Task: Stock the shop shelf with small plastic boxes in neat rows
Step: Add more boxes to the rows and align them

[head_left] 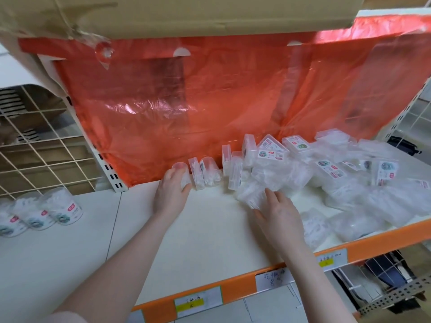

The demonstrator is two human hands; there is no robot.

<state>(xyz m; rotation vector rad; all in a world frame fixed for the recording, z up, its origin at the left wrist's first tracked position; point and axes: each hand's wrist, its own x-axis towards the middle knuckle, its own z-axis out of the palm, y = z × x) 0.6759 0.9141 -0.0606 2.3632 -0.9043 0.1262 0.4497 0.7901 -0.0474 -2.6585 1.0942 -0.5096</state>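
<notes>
A white shelf board (210,229) carries a loose heap of small clear plastic boxes (338,178) on its right half, several with printed labels. At the back, against the red sheet, a short row of boxes (205,173) stands on edge. My left hand (171,192) grips a clear box (180,173) at the left end of that row, fingers and thumb curled round it. My right hand (277,213) lies on the left edge of the heap, fingers curled on a clear box (250,194).
A red plastic sheet (210,101) covers the shelf's back. A cardboard box (186,12) overhangs above. Round labelled tubs (46,210) stand on the neighbouring shelf at left. An orange front rail (245,283) with price tags edges the shelf. Wire mesh (46,148) lies at left.
</notes>
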